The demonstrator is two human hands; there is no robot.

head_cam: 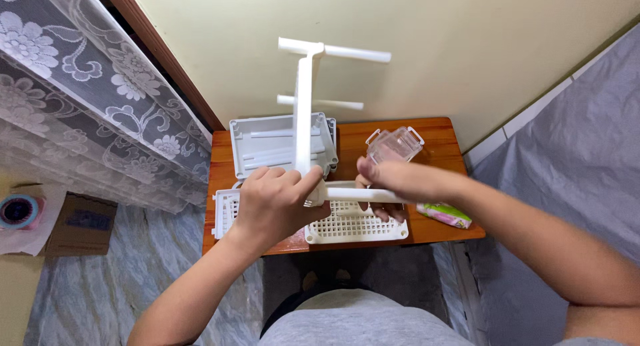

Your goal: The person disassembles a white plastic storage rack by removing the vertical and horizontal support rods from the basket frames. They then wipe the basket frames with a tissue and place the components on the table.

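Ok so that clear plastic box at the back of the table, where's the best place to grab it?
Take the clear plastic box across its two long side walls, coming down from above. It sits tilted on the wooden table with open space around it, and the small latch tabs at its ends look too slight to hold. The right hand is nearest.

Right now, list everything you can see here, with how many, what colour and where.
White plastic frame: one, white, an upright post with crossbars, held above the table.
Grey tray: one, pale grey, back left of the table, white rods lying in it.
Perforated panels: two it seems, white, front of the table under the hands.
Clear box: one, transparent, back right of the table.
Small packet: one, green and pink, right front edge.
Wooden table: one, reddish brown, against the wall.
Lace curtain: one, white floral, left.
Tape roll: one, blue, far left.
Left hand: gripping the frame's base.
Right hand: holding the bottom crossbar.
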